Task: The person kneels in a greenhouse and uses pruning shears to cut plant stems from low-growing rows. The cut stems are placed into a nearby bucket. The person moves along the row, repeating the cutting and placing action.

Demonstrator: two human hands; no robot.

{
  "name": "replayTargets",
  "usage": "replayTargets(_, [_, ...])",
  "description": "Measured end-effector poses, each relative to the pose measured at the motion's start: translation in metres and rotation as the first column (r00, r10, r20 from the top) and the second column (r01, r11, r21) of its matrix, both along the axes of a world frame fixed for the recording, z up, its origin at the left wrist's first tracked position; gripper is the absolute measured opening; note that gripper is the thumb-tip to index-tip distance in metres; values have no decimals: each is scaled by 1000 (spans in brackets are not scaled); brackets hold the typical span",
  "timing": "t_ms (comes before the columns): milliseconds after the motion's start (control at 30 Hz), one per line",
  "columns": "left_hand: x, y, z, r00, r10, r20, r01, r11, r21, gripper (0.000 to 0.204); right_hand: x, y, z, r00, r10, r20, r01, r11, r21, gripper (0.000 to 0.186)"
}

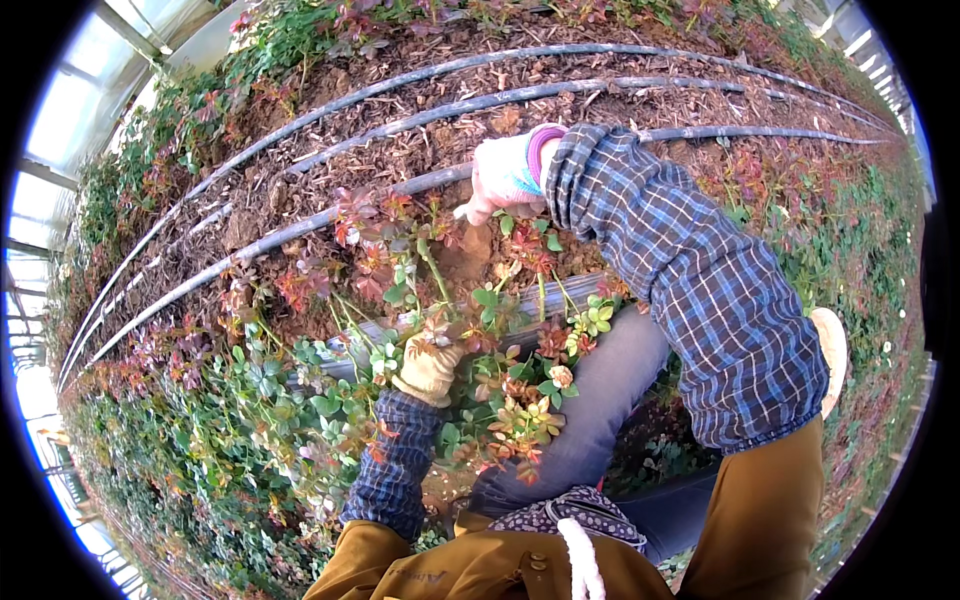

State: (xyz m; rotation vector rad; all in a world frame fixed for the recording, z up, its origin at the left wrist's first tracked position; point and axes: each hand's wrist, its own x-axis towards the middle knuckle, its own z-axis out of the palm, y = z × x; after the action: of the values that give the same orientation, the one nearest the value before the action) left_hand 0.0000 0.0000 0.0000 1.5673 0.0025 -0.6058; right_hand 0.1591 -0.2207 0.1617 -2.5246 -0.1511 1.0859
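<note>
The left hand [430, 365], in a tan work glove, is pushed into the foliage at about 7 o'clock from the picture's centre. Its fingers are curled among green and reddish leaves, but the leaves hide them, so I cannot tell whether they grip a stem or only press the growth aside. Judging by its place, it parts the shoots so the bed behind can be reached.

The right hand [500, 175], in a pale pink glove with a purple cuff, reaches further out to about 12 o'clock, the plaid sleeve [690, 280] stretched across the frame. Its fingers point down and are mostly closed; whether they pinch anything I cannot tell. They sit just above the top of a thin green stem [432, 262] of the rose plants [400, 250], which rises between the 2 hands.

Behind, 4 dark irrigation pipes [480, 100] run across the brown mulch [600, 70], from 9 o'clock towards 2 o'clock. A bent knee in grey trousers [600, 400] lies at 5 o'clock, low against the bed.
</note>
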Motion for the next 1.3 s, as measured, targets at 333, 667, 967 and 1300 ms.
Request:
replayTargets(333, [-9,-11,10,982,59,-178,-84,987,-136,21,-72,-45,13,877,-481,-2,443,806,393,25])
replayTargets(667, [-30,-2,42,933,241,-269,-328,877,-352,40,-199,-11,-15,714,-597,-367,656,386,649,43])
replayTargets(967, [-55,47,43,878,278,-388,-477,461,-748,49,-260,54,-38,727,-391,-565,687,421,592,43])
replayTargets(1300, [-42,127,-51,675,550,-492,-702,274,-657,11,-211,87,-65,780,-550,-299,572,430,699,46])
